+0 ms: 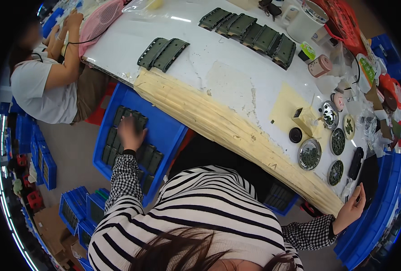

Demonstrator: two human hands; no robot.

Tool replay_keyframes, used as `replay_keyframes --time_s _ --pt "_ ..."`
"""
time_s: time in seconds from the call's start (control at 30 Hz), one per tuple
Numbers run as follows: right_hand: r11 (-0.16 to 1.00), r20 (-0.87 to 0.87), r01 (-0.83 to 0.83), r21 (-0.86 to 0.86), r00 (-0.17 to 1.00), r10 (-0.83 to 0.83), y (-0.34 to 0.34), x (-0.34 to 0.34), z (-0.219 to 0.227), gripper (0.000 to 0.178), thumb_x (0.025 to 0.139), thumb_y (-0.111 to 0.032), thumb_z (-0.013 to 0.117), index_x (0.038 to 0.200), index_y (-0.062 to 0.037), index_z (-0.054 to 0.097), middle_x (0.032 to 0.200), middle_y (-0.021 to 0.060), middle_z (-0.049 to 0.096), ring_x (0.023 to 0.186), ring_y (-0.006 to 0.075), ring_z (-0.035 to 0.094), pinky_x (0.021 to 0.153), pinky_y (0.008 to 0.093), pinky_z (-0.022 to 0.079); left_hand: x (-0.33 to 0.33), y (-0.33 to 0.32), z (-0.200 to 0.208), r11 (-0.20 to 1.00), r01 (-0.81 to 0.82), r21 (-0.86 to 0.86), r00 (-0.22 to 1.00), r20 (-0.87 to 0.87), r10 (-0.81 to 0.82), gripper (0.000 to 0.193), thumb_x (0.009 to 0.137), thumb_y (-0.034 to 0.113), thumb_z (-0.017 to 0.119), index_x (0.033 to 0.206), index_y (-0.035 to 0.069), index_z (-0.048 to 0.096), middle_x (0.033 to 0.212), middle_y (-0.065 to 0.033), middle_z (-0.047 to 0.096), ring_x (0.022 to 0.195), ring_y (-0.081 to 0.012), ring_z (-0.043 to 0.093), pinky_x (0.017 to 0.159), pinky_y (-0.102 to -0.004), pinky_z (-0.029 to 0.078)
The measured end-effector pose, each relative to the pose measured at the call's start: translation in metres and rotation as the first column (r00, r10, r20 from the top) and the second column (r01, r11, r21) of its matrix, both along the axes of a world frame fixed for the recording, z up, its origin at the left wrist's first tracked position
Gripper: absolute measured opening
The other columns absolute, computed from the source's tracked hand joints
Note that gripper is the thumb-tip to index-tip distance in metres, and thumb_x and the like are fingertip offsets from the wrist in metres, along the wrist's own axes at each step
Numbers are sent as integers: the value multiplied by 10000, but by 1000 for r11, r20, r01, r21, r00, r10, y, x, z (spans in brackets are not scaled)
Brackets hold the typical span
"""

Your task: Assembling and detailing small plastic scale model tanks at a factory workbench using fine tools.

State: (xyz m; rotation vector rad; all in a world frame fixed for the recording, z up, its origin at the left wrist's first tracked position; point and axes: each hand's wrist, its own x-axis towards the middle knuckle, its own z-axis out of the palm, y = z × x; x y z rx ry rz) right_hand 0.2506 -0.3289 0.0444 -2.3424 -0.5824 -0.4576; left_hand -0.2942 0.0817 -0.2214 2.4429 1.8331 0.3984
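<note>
My left hand reaches into a blue plastic bin at the table's left side. Its fingers are apart, with the thumb out to the right, and the fingertips rest over dark green slotted plastic pieces lying in rows. Some of those pieces are hidden under the hand. Beyond the table's near right edge, my right hand is raised with loosely bent fingers and nothing visible in it. It is nearest to a black flat item. On the white tabletop lie a pair of green pieces and a longer row of green pieces.
Round metal dishes of small dark parts stand at the table's right, beside a small black-rimmed cup. A white mug is at the far right. Yellowish padding lines the near edge. Another person sits at left. Blue bins stand on the floor.
</note>
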Motion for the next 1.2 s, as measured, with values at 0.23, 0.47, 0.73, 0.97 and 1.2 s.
replay_keyframes --time_s 0.23,0.47,0.73,0.97,1.2 --pt "1000 34 23 -12 999 -22 1 -4 1 239 965 -79 541 1175 -18 638 1019 7 671 571 22 329 496 205 283 70 85 -15 952 263 155 918 265 -296 800 803 353 704 1446 77 315 1462 -256 305 1371 -446 230 1102 -626 145" --pt "999 95 43 13 994 -44 -13 -14 4 238 959 -122 577 1153 0 640 1032 26 676 582 31 355 510 204 310 95 164 -76 968 247 43 908 338 -246 778 800 348 702 1434 79 338 1462 -257 297 1374 -444 225 1096 -642 139" --pt "997 37 71 -6 997 -71 -13 -14 12 251 953 -161 603 1126 15 644 1015 18 675 570 10 351 506 194 301 78 186 -85 972 230 -44 897 397 -195 754 797 343 699 1420 81 365 1462 -258 288 1376 -442 219 1088 -660 131" --pt "998 10 54 19 998 -54 -1 -17 9 254 953 -165 602 1130 13 644 992 16 679 544 9 328 493 194 277 68 163 -127 981 195 -23 928 328 -177 733 794 338 697 1408 83 388 1461 -259 280 1378 -440 214 1082 -676 125" --pt "999 44 -3 33 999 2 -2 -21 11 244 961 -152 586 1133 11 644 1020 21 680 574 8 359 502 191 285 101 84 -65 979 -124 -162 992 -52 118 645 775 374 713 1324 99 514 1464 -255 262 1384 -427 218 1038 -743 107"
